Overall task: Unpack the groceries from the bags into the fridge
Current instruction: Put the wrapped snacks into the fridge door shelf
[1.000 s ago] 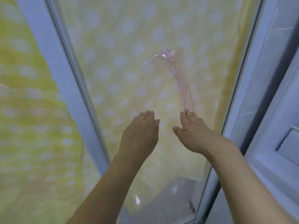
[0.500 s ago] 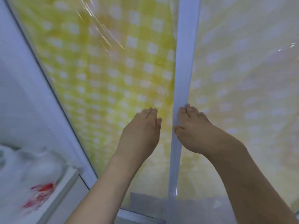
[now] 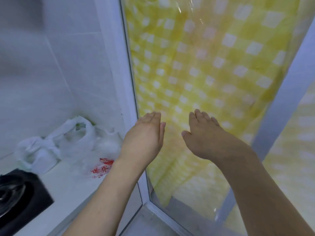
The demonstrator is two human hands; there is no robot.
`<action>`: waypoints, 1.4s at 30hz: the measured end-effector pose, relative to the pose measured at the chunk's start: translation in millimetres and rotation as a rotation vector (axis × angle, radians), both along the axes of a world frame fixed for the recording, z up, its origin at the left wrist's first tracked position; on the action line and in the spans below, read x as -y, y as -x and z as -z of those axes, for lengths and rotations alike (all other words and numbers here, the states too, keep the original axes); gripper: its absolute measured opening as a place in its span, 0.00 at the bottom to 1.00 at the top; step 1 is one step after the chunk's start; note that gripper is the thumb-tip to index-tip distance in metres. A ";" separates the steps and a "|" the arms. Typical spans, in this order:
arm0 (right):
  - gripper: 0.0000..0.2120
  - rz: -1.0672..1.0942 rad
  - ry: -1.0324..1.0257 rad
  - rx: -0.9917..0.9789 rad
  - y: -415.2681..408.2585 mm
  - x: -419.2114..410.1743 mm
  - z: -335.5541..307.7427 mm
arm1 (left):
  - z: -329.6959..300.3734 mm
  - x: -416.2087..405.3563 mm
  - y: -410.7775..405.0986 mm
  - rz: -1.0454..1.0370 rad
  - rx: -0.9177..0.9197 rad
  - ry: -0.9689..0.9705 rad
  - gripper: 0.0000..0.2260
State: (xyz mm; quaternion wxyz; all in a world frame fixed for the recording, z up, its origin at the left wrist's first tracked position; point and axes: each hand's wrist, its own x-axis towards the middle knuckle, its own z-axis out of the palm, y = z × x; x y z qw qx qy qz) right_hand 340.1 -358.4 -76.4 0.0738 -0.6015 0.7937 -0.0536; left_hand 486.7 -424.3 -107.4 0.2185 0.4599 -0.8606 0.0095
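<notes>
A yellow-and-white checked curtain (image 3: 213, 68) hangs behind a glass pane in a pale window frame (image 3: 124, 68), filling the right of the view beside a white tiled wall (image 3: 51, 62). Below the wall, a white bench (image 3: 71, 189) carries a black gas hob (image 3: 18, 196) at its near left edge. White plastic grocery bags (image 3: 73, 142), knotted and still full, one printed with red characters, sit at the bench's far right corner against the wall and frame. Both hands are raised before the glass, empty: the left hand (image 3: 144, 138) and the right hand (image 3: 204, 137) are released, fingers straight, palms down.
</notes>
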 end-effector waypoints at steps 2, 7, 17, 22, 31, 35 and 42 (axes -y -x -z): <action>0.31 -0.073 -0.005 0.003 -17.4 17.0 3.3 | 1.1 5.0 -22.4 -0.062 -0.012 -0.009 0.18; 0.31 -0.249 -0.008 0.009 -64.2 57.6 3.8 | 4.0 16.1 -76.4 -0.262 0.017 -0.006 0.18; 0.30 -0.596 0.002 0.048 -150.8 118.0 7.4 | 5.6 21.9 -166.3 -0.578 -0.009 -0.003 0.19; 0.30 -0.700 -0.023 0.067 -179.7 136.3 11.7 | 10.2 26.4 -194.5 -0.688 0.023 -0.002 0.19; 0.30 -0.805 -0.054 0.074 -224.2 181.0 22.5 | 18.9 53.8 -237.3 -0.750 0.007 0.004 0.15; 0.30 -0.792 -0.069 0.072 -242.2 208.1 30.8 | 27.3 78.4 -258.7 -0.747 0.006 -0.020 0.17; 0.29 -0.750 -0.085 0.080 -263.0 268.2 42.4 | 39.8 148.7 -292.0 -0.719 0.000 -0.047 0.19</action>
